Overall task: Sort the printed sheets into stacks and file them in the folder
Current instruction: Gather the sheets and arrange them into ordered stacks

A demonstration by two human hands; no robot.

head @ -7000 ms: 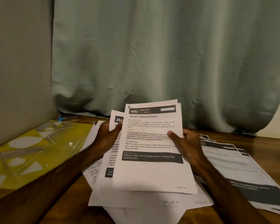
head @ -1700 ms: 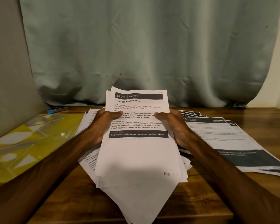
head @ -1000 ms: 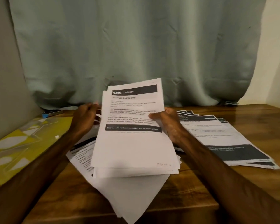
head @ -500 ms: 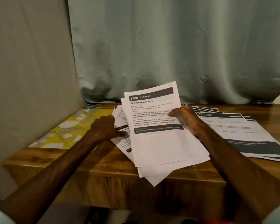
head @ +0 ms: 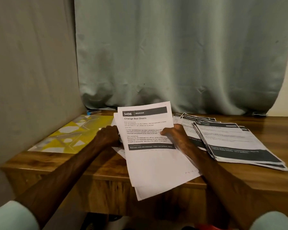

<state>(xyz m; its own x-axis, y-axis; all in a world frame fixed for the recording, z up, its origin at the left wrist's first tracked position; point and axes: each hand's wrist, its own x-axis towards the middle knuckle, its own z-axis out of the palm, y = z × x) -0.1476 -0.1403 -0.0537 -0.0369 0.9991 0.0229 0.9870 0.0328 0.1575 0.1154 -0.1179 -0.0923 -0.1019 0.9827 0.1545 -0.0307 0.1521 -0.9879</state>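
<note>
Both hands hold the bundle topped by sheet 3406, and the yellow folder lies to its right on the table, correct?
No. The head view shows the yellow folder lying to the left of the bundle. The left hand and right hand do hold the bundle, topped by sheet 3406.

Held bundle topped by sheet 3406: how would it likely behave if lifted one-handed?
Probably floppy: the bundle is thin paper, gripped at both sides by the left hand and right hand. Likely to fan apart, since a lower sheet pokes out skewed over the table edge.

Yellow folder [head: 70, 138] with pale geometric shapes; black-banded white sheets [head: 148, 138].
</note>
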